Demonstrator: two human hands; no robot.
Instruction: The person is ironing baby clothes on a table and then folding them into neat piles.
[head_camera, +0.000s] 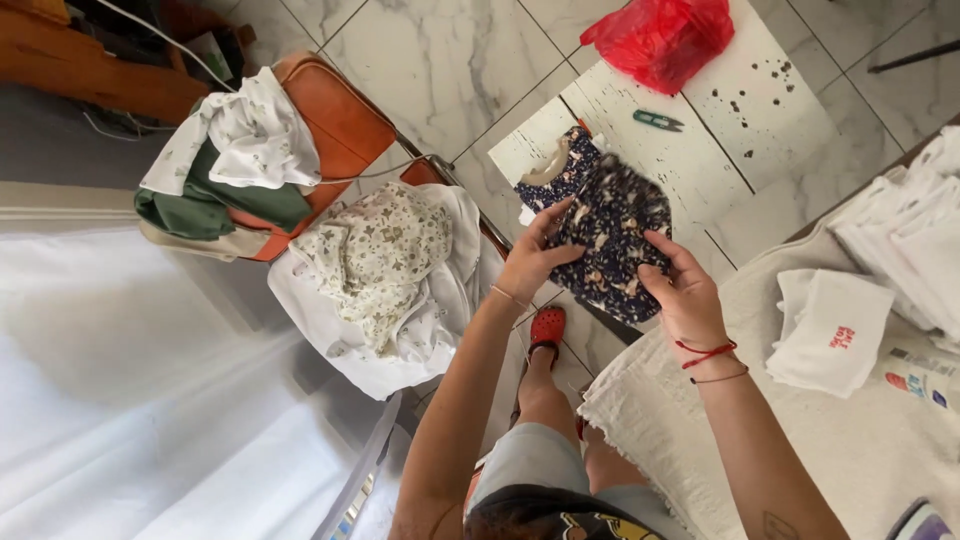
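Both hands grip the dark floral garment (605, 240) in the air above the white board's (700, 150) near edge. Left hand (528, 262) fingers pinch its left side; right hand (685, 290) fingers clamp its lower right. Keep tension even. Open room lies over the towel-covered surface (700, 420).

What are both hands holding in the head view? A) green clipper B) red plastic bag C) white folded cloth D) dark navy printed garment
D: the left hand and right hand both grip the dark navy printed garment at its edges, while the red plastic bag and small green clipper lie untouched on the white board.
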